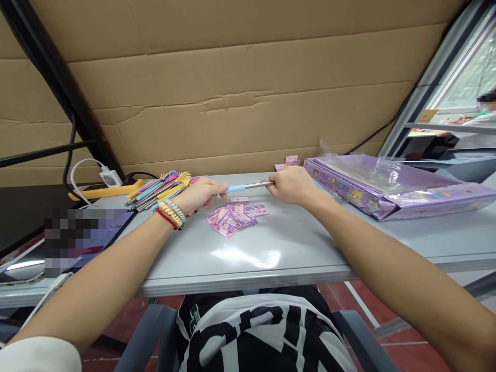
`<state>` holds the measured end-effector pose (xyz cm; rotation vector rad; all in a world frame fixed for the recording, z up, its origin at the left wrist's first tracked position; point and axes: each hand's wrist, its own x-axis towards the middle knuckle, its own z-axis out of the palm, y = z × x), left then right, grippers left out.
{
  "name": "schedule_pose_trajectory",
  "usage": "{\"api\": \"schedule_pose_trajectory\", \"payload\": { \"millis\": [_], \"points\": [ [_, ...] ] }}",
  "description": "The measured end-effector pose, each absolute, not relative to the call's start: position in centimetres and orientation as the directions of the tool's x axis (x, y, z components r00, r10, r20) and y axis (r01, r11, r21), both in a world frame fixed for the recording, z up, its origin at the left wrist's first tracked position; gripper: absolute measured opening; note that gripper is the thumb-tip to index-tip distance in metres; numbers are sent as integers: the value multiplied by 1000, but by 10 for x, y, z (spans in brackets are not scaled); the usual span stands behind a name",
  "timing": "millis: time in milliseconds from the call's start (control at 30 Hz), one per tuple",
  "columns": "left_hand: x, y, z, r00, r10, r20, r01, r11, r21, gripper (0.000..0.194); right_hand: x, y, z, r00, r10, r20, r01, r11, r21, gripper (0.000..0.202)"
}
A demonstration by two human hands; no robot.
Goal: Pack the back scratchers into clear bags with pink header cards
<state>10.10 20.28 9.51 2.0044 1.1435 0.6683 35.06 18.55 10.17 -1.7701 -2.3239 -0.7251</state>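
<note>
A thin rod with a light blue grip and a metal shaft [248, 186] stretches level between my hands, above the grey table [298, 248]. My left hand [203, 194] is closed round its blue end. At the metal end, my right hand [289, 185] pinches the tip between its fingers. Below the rod lies a loose pile of small pink and purple printed cards [232, 218]. Beside my left hand rests a bundle of similar rods [158, 190] in yellow, pink, blue and purple, some with small hand-shaped ends.
An open purple box [399, 191] with clear plastic stands on the right. More pink cards [289, 163] lie behind my right hand. A tablet [96, 240], a white charger [111, 177] and cables are at the left. Cardboard [232, 93] walls the back. Another person is far right.
</note>
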Motion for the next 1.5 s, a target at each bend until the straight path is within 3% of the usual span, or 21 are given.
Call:
{"api": "schedule_pose_trajectory", "payload": {
  "millis": [200, 400, 500, 600, 700, 900, 1067, 1167, 1233, 1300, 1433, 1500],
  "points": [
    [112, 187, 95, 493, 721, 488, 690, -665, 286, 39, 344, 181, 102, -256, 887, 383, 961, 190, 204, 37],
    [114, 184, 88, 610, 443, 657, 710, -673, -206, 43, 339, 177, 105, -257, 907, 333, 966, 246, 75, 33],
    [115, 181, 89, 653, 341, 676, 689, -637, -344, 44, 337, 176, 104, -264, 904, 337, 962, 272, 22, 28],
    [118, 179, 88, 657, 323, 681, 681, -642, -352, 44, 335, 177, 102, -264, 907, 330, 960, 281, -6, 27],
    [121, 177, 86, 621, 376, 688, 698, -664, -268, 45, 334, 176, 102, -253, 909, 330, 960, 277, -26, 28],
    [130, 161, 99, 486, 618, 618, 752, -656, 65, 41, 333, 172, 103, -221, 904, 365, 968, 249, -31, 26],
    [130, 155, 114, 424, 804, 417, 732, -575, 366, 44, 327, 169, 100, -229, 916, 328, 967, 253, -31, 27],
    [126, 166, 112, 418, 853, 314, 710, -522, 473, 43, 324, 171, 95, -219, 923, 316, 973, 229, 5, 27],
    [123, 176, 106, 443, 841, 311, 706, -541, 458, 42, 324, 175, 90, -215, 928, 304, 976, 215, 33, 27],
    [123, 183, 98, 491, 803, 338, 721, -592, 360, 43, 325, 179, 86, -240, 930, 279, 970, 237, 47, 29],
    [131, 184, 86, 597, 708, 377, 769, -639, -18, 42, 325, 182, 81, -334, 903, 272, 942, 333, 49, 27],
    [136, 180, 82, 645, 669, 370, 752, -643, -147, 36, 322, 180, 79, -362, 878, 313, 925, 379, 6, 21]
  ]
}}
